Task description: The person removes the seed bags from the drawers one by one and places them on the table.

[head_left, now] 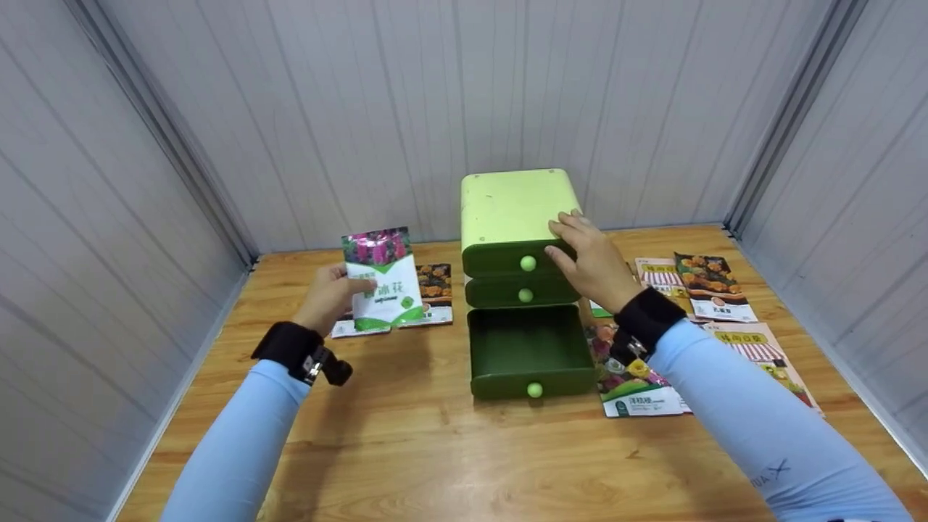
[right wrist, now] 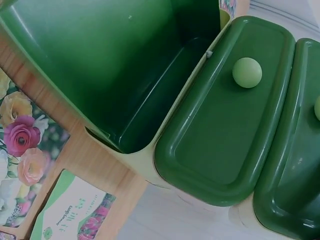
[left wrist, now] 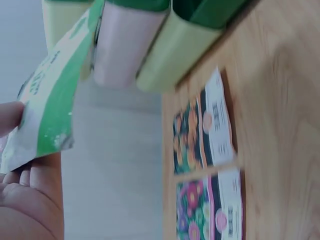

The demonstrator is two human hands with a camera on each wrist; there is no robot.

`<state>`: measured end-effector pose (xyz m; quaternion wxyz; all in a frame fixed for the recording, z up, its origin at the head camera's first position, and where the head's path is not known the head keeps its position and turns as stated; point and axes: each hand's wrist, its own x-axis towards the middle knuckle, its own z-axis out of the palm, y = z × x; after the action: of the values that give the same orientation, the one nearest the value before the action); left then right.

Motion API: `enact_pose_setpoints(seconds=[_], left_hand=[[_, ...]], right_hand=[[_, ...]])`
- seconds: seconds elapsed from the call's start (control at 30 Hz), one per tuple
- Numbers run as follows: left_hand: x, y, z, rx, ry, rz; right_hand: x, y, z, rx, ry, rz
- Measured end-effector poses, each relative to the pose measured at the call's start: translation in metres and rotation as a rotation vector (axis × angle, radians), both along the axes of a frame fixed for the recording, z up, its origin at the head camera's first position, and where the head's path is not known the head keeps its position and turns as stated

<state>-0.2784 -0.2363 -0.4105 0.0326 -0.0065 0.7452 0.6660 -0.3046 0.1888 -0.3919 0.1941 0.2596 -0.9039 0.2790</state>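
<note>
My left hand (head_left: 326, 297) pinches a white and green seed packet (head_left: 384, 279) with pink flowers printed on its top, thumb across its front. The left wrist view shows the packet (left wrist: 55, 95) edge-on, raised above the table. My right hand (head_left: 596, 262) rests on the front right corner of a small light-green cabinet (head_left: 515, 203), fingers on its top and thumb by the top drawer front. Of its dark-green drawers, the bottom drawer (head_left: 500, 386) is pulled out; the middle drawer (right wrist: 215, 120) and top drawer are pushed in. The right hand is out of the right wrist view.
Two flower packets lie left of the cabinet, one with orange blooms (left wrist: 187, 135), one with pink blooms (left wrist: 195, 205). Several packets lie on the right, including a rose packet (right wrist: 25, 135) and a marigold packet (head_left: 714, 283). Grey panel walls (head_left: 348, 109) enclose the wooden table (head_left: 406, 449).
</note>
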Motion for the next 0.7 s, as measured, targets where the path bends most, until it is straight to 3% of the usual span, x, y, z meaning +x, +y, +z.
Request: enact_pose_setpoints(seconds=[0.3,0.43,0.7], left_hand=[[-0.016,-0.039,-0.007,-0.278,-0.081,0.095],[-0.018,-0.057,-0.015,-0.345,-0.104,0.139],[-0.023,-0.089,-0.034,-0.459,-0.106,0.314]], right_hand=[[-0.001,0.002,-0.002,-0.01,0.019,-0.003],[0.0,0.001,-0.002,-0.012,0.016,-0.006],[0.0,0.001,-0.004,-0.003,0.041,-0.01]])
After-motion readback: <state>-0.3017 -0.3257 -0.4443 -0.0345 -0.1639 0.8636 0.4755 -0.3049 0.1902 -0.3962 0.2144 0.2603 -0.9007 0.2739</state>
